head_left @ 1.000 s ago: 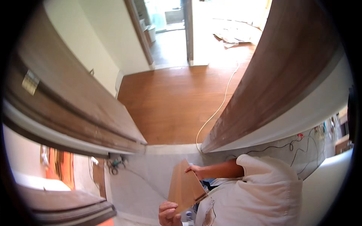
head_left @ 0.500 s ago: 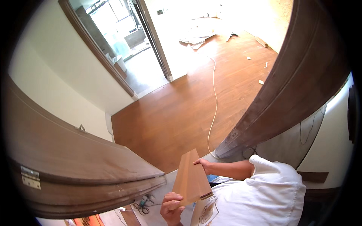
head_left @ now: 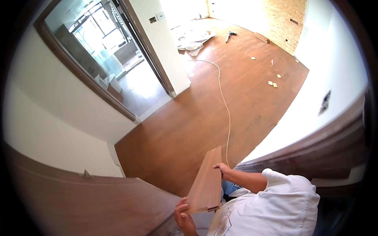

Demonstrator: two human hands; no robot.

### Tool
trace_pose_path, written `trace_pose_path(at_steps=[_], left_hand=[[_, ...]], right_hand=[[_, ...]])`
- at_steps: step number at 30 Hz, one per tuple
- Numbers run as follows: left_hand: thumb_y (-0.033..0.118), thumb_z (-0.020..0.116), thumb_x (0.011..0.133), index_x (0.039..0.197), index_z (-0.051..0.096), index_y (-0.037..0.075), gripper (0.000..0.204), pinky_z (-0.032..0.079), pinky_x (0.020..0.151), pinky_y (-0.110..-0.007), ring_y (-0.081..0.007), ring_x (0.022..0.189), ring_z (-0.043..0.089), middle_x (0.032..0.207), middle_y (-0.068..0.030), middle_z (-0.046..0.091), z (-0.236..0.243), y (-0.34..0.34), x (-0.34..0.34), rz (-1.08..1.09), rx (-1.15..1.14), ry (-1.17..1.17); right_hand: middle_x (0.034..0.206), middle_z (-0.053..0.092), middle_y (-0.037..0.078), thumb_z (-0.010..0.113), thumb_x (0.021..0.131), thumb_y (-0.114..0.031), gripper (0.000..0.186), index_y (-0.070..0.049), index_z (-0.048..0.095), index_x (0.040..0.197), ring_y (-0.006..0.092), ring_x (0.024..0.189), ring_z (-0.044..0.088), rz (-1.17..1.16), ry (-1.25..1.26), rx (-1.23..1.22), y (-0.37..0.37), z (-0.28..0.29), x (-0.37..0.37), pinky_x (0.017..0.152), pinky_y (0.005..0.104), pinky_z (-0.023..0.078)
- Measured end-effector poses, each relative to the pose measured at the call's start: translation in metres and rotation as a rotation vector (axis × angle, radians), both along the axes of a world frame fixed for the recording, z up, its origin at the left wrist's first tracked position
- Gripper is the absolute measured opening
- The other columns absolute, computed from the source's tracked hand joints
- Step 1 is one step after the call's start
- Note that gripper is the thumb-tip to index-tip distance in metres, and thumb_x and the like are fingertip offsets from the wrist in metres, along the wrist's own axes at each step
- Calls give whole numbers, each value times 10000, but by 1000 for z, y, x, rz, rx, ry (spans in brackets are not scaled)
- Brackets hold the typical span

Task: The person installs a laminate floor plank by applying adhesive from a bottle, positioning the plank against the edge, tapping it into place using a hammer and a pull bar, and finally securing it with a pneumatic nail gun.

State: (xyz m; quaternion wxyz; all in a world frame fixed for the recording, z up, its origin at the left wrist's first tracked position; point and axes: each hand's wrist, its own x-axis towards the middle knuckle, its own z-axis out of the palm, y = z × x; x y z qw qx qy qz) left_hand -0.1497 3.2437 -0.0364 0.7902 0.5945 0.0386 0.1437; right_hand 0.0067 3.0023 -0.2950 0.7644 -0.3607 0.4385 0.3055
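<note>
Planking (head_left: 204, 184) in front of me, above the brown floor (head_left: 173, 129): my left hand (head_left: 184, 215) is clamped on its near left corner, my right hand (head_left: 222, 168) on its right edge. I would best keep it level, clear of the door (head_left: 90, 202) and cord (head_left: 229, 122).

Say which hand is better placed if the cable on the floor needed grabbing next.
Probably the right hand: though gripping the board, it appears close beside the cable. The left hand, at the board's near corner, appears farther off.
</note>
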Motion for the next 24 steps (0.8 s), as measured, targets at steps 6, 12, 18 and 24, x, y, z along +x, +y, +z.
trace_pose_path(at_steps=[6, 12, 18, 24], left_hand=[[321, 517, 1078, 1165, 676, 34, 339, 365, 1160, -427, -286, 1333, 536, 1376, -190, 633, -5, 1, 140, 74, -21, 439], [364, 589, 1032, 1184, 628, 20, 378, 494, 1022, -414, -255, 1199, 600, 1311, -165, 615, 29, -22, 297, 62, 182, 593], [381, 582, 1016, 1200, 644, 19, 411, 564, 809, -360, -204, 965, 690, 1107, -102, 702, 7, -23, 404, -159, 160, 977], [310, 589, 1015, 1197, 654, -20, 383, 570, 771, -377, -209, 897, 693, 1040, -112, 706, -47, -59, 502, -331, -176, 981]], right_hand=[[1172, 700, 166, 650, 910, -172, 388, 1, 584, 1251, 305, 1068, 696, -117, 58, -97, 0, -11, 107, 938, 465, 580], [1120, 708, 149, 667, 905, -194, 348, -23, 612, 1203, 298, 998, 712, -262, -4, -42, -40, -18, 212, 914, 470, 591], [968, 730, 86, 723, 892, -231, 254, -51, 667, 1063, 252, 892, 723, -435, -13, -121, -105, -12, 285, 833, 431, 606], [909, 715, 68, 768, 865, -204, 234, -34, 684, 1001, 226, 784, 709, -620, -93, -229, -180, 6, 332, 728, 367, 595]])
